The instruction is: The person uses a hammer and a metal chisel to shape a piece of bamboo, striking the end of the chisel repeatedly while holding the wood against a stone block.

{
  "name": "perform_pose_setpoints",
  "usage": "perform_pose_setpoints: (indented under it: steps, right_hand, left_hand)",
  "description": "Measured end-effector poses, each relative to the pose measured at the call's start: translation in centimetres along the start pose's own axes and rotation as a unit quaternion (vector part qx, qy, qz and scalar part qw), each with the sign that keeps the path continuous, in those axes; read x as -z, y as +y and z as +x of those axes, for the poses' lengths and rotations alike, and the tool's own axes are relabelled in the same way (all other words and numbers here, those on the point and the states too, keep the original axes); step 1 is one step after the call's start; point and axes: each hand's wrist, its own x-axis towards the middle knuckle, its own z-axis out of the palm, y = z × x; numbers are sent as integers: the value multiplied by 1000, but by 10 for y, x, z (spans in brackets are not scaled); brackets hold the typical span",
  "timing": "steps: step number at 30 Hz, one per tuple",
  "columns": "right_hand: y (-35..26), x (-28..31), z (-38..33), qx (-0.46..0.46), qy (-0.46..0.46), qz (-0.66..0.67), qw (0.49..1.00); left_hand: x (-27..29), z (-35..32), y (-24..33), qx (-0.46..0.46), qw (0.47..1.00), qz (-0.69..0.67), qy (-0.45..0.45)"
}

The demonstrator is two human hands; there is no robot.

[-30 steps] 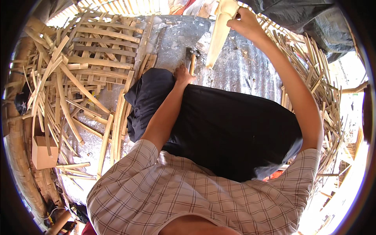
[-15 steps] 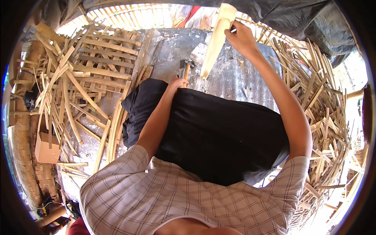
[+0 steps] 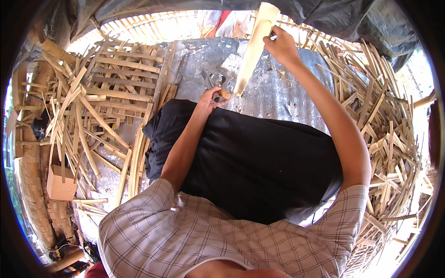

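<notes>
Pinched at its right edge by my right hand [image 3: 283, 47], a long pale split bamboo piece [image 3: 252, 53] stands with its wide end away from me. Its narrow lower end tapers down close to my left hand [image 3: 211, 98]. The left fingers are closed round a short tool with a wooden handle [image 3: 224, 94] and grey metal parts; its exact kind is hard to make out. My left wrist rests by the far edge of the black cloth [image 3: 259, 153] over my lap.
Woven bamboo slats [image 3: 125, 69] and loose strips lie at the left. A heap of split bamboo [image 3: 389, 153] covers the right side. Below me is a grey, scuffed sheet [image 3: 296, 88]. A cardboard box [image 3: 61, 183] stands far left, and dark plastic sheeting [image 3: 343, 23] hangs across the top.
The tool in my left hand has turned, its wooden handle now tilted rather than upright. The bamboo piece has shifted slightly left and lower, still in my right hand.
</notes>
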Motion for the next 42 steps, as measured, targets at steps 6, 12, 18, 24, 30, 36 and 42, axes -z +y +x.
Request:
perform_pose_setpoints:
  steps: [6,12,18,24,30,36,42]
  right_hand:
    - [1,-8,0,-69,-22,12,997]
    - [-3,-12,-1,-52,-24,12,998]
    - [-21,-4,-10,-70,-63,49,994]
    - [-37,-7,-18,54,-74,34,995]
    - [-66,-6,-21,146,-38,9,988]
    - [-95,0,-20,164,-7,-26,986]
    - [-110,5,-21,97,-36,54,993]
  left_hand:
    - [22,15,-7,24,987,-156,7]
    - [12,0,0,-50,996,-12,-74]
    - [-56,-57,35,-190,957,45,-215]
    - [-103,-103,75,-242,930,129,-246]
    - [-126,-129,84,-284,900,149,-296]
    - [-137,-144,82,-306,888,160,-304]
    - [-134,-147,84,-302,888,155,-309]
